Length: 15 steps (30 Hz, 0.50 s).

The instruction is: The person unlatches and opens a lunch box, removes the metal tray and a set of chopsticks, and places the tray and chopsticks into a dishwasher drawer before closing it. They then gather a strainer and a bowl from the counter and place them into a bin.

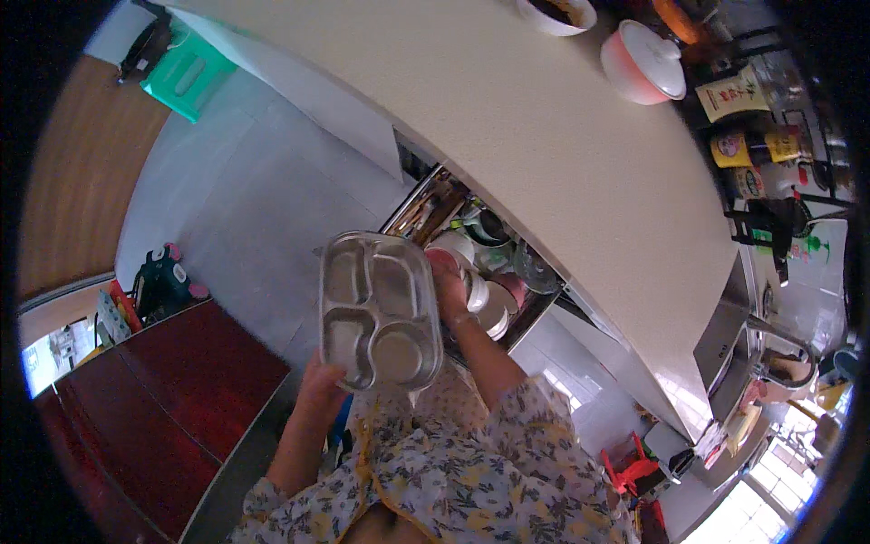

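Observation:
A steel divided tray [378, 309] with several compartments is held up in front of my body. At its lower left corner, my left hand [321, 386] grips the edge. My right hand [450, 289] is close against the tray's right edge, above an open drawer [533, 325]. Its fingertips are partly hidden, so whether it holds the tray rim or touches a pink bowl [442, 258] is unclear. White bowls [477, 292] are grouped in the drawer beside this hand, and clear glass containers [532, 267] lie further along. Chopsticks and other utensils [425, 212] fill the drawer's far end.
The beige countertop [530, 143] overhangs the drawer. On it stand a pink lidded pot [642, 62], a bowl of dark food [559, 15] and sauce bottles [754, 148]. A dark red cabinet [163, 408] is at left; a green stool [187, 75] stands on the floor beyond.

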{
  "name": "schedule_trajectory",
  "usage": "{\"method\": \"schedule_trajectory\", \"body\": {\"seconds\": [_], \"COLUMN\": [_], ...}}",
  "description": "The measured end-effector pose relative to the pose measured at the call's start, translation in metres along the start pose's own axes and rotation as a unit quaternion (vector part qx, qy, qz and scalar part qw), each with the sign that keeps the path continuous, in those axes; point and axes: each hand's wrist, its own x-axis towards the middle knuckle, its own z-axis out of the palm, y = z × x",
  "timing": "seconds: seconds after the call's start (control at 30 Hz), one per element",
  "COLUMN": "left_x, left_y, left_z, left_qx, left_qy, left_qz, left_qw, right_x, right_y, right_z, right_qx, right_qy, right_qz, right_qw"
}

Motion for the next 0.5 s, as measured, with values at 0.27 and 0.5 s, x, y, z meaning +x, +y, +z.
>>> {"method": "schedule_trajectory", "body": {"seconds": [0.27, 0.5], "left_x": [0.110, 0.195], "left_y": [-0.032, -0.053], "left_z": [0.019, 0.026], "left_qx": [0.316, 0.248], "left_qy": [-0.175, -0.056], "left_qz": [-0.001, -0.152], "left_qw": [0.933, 0.955], "right_x": [-0.129, -0.119], "right_y": [0.032, 0.049], "right_z": [-0.063, -0.049], "right_qx": [0.688, 0.615], "right_qy": [-0.031, 0.104], "right_qz": [0.349, 0.258], "right_qw": [0.635, 0.738]}}
